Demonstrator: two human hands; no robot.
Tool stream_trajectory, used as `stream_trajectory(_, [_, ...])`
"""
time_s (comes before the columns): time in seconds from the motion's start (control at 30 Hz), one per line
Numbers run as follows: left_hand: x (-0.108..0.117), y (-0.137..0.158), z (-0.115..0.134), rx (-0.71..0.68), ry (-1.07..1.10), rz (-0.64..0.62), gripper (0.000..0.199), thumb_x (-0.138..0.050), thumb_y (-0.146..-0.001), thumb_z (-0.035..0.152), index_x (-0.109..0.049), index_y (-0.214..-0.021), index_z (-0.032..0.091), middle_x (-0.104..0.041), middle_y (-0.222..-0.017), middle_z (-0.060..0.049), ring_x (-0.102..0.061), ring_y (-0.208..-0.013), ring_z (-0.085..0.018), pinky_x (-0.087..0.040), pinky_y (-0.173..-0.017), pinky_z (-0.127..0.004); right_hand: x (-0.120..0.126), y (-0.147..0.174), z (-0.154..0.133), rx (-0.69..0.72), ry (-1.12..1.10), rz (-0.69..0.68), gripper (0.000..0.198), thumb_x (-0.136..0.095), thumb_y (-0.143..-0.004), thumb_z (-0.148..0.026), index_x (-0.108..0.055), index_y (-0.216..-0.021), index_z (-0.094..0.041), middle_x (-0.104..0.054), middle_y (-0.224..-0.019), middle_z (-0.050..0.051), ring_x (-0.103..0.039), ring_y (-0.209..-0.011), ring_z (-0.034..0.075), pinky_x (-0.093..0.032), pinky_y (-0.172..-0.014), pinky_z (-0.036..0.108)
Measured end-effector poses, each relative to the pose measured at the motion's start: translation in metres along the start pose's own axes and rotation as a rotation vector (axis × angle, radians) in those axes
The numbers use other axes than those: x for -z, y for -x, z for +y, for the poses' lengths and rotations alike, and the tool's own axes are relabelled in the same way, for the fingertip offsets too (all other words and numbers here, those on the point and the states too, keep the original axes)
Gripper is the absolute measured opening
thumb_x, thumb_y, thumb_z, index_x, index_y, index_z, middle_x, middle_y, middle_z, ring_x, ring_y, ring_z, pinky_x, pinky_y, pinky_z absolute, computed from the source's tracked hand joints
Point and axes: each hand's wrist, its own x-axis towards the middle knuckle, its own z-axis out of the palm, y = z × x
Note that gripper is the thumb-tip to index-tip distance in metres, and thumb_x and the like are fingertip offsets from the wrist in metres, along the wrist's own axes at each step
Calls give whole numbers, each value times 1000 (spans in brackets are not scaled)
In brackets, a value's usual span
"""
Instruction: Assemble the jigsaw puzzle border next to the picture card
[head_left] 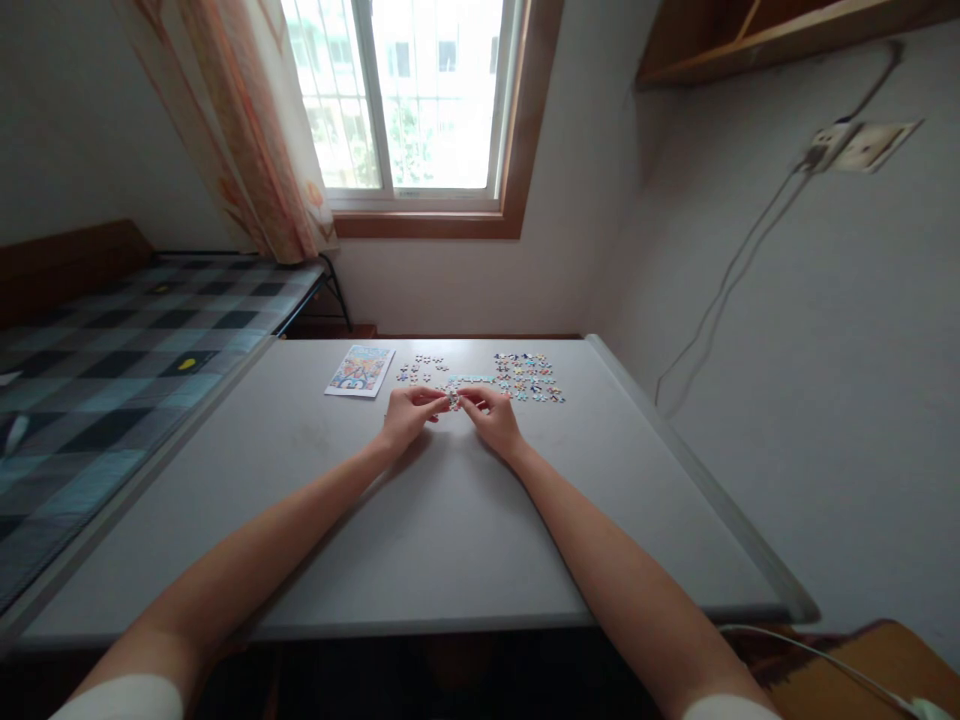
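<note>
Both my hands meet over the middle of the table, thumbs and fingers pinched around small jigsaw puzzle pieces (454,400). My left hand (409,413) holds them from the left, and my right hand (491,414) from the right. How many pieces are between the fingertips is too small to tell. Just beyond the hands lies a pale blue joined strip of puzzle (471,379), partly hidden by my fingers. Loose puzzle pieces (529,376) lie in rows to the right of it. More loose pieces (429,359) are scattered on the left, some showing plain backs.
A colourful picture sheet (360,371) lies left of the pieces on the grey-white table (315,540). A bed with a checked cover (172,310) stands along the left. Beyond the table are a curtain and a window (442,95). A cable (720,290) hangs down the right wall.
</note>
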Motion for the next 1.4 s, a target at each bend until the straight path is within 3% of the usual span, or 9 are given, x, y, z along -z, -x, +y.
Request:
stream_trajectory(0.17, [-3,5,-7,-77,-33,77,35,-76,-63,45,-68,-77,13,-71,-68,-8,-70,-68,-22,-50,-51,-25,-1,0,3,-4,-2,-35,18,-62,-78,-31,-69,-90,-19,-71,-84,5,-64,-74,15,-48,-65,26])
stream_trajectory(0.67, [-4,15,-5,-115,-57,71,36,-72,-67,47,-69,-80,14,-71,-71,-8,-70,-67,-22,-48,-47,-23,-3,2,-3,8,-39,-38,19,-66,-74,-34,-66,-85,-19,-68,-79,4,-62,-69,14,-48,-63,27])
stream_trajectory(0.87, [-4,15,-5,-166,-113,64,33,-70,-70,42,-70,-87,14,-71,-86,-8,-67,-62,-17,-51,-51,-25,-2,0,-3,5,6,4,21,-65,-75,-37,-67,-85,-19,-69,-79,4,-61,-69,15,-47,-63,28])
stream_trajectory(1.0, [4,13,-4,-268,-261,143,28,-65,-74,35,-68,-94,16,-68,-84,-5,-62,-59,-12,-50,-54,-23,0,-1,0,0,62,26,20,-64,-76,-36,-67,-86,-18,-69,-79,4,-60,-69,15,-46,-63,27])
stream_trajectory(1.17, [15,7,-7,-359,-487,208,19,-58,-77,30,-68,-89,19,-62,-82,-2,-57,-60,-9,-46,-57,-22,5,-3,5,1,169,36,16,-62,-78,-32,-67,-86,-19,-68,-79,4,-59,-69,15,-47,-69,29])
stream_trajectory(1.27, [16,6,-11,-365,-600,184,20,-57,-78,28,-67,-93,19,-62,-84,-2,-56,-64,-11,-47,-65,-26,7,-3,6,1,289,19,12,-64,-78,-29,-69,-84,-20,-67,-80,3,-59,-71,15,-45,-78,33])
stream_trajectory(1.4, [11,9,-11,-409,-858,152,25,-60,-78,28,-68,-101,22,-62,-91,-4,-56,-85,-20,-43,-83,-36,7,-1,5,-1,401,-59,9,-66,-76,-23,-71,-84,-22,-66,-80,2,-58,-77,16,-43,-81,32])
